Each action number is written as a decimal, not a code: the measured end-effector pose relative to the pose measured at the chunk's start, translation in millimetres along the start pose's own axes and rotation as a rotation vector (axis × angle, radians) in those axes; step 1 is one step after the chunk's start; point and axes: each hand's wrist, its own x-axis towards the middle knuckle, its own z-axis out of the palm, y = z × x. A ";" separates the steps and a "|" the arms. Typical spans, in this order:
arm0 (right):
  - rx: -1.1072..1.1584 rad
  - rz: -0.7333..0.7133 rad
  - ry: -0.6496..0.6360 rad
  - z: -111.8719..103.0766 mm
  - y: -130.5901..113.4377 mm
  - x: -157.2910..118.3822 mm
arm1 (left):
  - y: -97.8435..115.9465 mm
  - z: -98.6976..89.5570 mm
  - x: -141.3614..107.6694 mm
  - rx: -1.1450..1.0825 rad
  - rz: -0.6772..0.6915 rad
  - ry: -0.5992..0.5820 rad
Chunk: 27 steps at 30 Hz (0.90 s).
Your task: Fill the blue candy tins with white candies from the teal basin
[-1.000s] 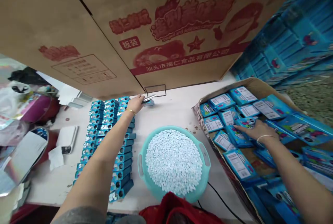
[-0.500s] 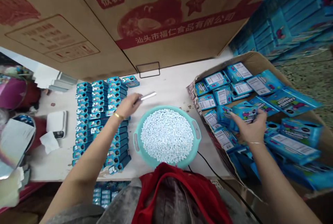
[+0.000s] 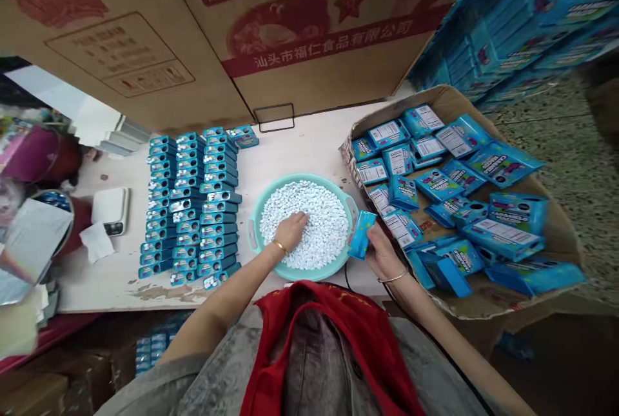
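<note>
My left hand [image 3: 291, 230] is closed with its fingertips down among small white candies [image 3: 316, 213]. The narrow silvery tool seen in it earlier is now hidden by the hand and the candies. A round turquoise basin [image 3: 290, 272] with side handles holds the candies. My right hand [image 3: 382, 251] grips a small blue candy box [image 3: 362, 234], tilted, at the basin's right edge. To the left stand rows of similar blue boxes [image 3: 217, 206], many with a round hole in the top and some with white candies showing.
A cut-down carton [image 3: 355, 164] of loose blue boxes lies to the right. Tall brown cartons [image 3: 309, 93] stand behind, with a wire frame [image 3: 274, 117] before them. A white scale [image 3: 110, 209] sits at left. A black cable [image 3: 347, 277] runs by the basin.
My left hand has moved from behind the basin down into the candies. My right hand has left the carton and brought a blue candy box to the basin. The view has shifted slightly.
</note>
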 end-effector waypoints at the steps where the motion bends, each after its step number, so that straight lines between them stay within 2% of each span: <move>1: 0.017 -0.004 0.018 -1.3 -0.2 -1.6 | 6.2 6.0 -4.0 -0.050 0.010 -0.014; 5: -0.033 -0.056 0.107 -5.5 -0.1 -2.2 | 16.7 17.3 -20.1 -0.285 0.024 -0.041; 8: -0.173 -0.147 0.124 -10.3 1.9 0.5 | 7.9 4.4 -30.0 -0.431 0.038 -0.007; 10: -0.267 -0.249 0.117 -13.9 3.5 2.6 | -1.9 -15.0 -37.7 -0.484 0.087 0.045; 13: -0.499 -0.444 0.119 -15.9 4.8 6.6 | -13.2 -54.3 -51.2 -0.480 0.180 0.128; 17: -0.800 -0.652 0.052 -6.1 5.6 12.4 | -11.2 -107.6 -64.0 -0.390 0.282 0.168; 22: -0.917 -0.803 -0.076 12.6 12.2 17.1 | 17.4 -154.4 -63.6 -0.148 0.332 0.031; 27: -0.974 -0.848 -0.118 19.6 19.6 17.0 | 66.1 -184.2 -62.1 0.242 0.177 -0.109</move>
